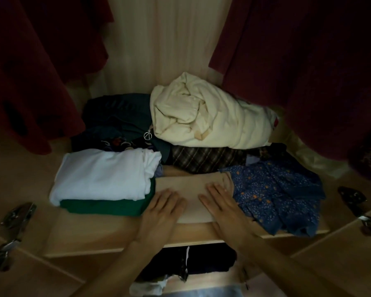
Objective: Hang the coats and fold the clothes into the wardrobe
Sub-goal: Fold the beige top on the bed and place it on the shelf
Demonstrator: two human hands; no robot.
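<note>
Beige garment [186, 189], folded flat, lies on the shelf [107, 234] directly under your fingers, between the white-and-green stack [103, 179] to their left and the blue print [281, 194] to their right. Left hand [161, 209] and right hand [223, 204]: fingers straight and slightly apart, pressing on the cloth, gripping nothing. Handling, by judgement: light, soft, limp; folds slip if dragged. Take hold under both near corners, or slide it with flat palms. Cream bundle [210, 116] sits beyond your fingertips; red coats [308, 61] hang above.
</note>
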